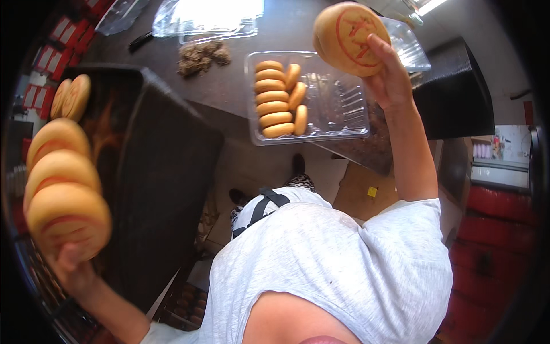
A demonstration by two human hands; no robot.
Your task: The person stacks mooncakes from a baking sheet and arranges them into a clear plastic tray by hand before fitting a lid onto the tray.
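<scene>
My left hand (75, 266), at the lower left, holds a row of several round golden pastries (68, 215) with red stamped marks, over the edge of a dark baking tray. Two more stamped pastries (76, 98) stand on edge at that tray's far end. Raised at the upper right, my right hand (389, 73) grips a round pastry (354, 38) with a red ring stamp; whether more are behind it is hard to tell. Between my hands, a clear plastic tray (309, 139) holds several pastries (273, 107) on edge in two columns, its right part showing bare ridges.
A dark table (232, 92) carries a brown crumbly heap (202, 58), stacked clear plastic trays (219, 32) and a black-handled tool (141, 42). The dark baking tray (172, 129) tilts at the left. A black stack (459, 94) stands right, with red crates (490, 241) below it.
</scene>
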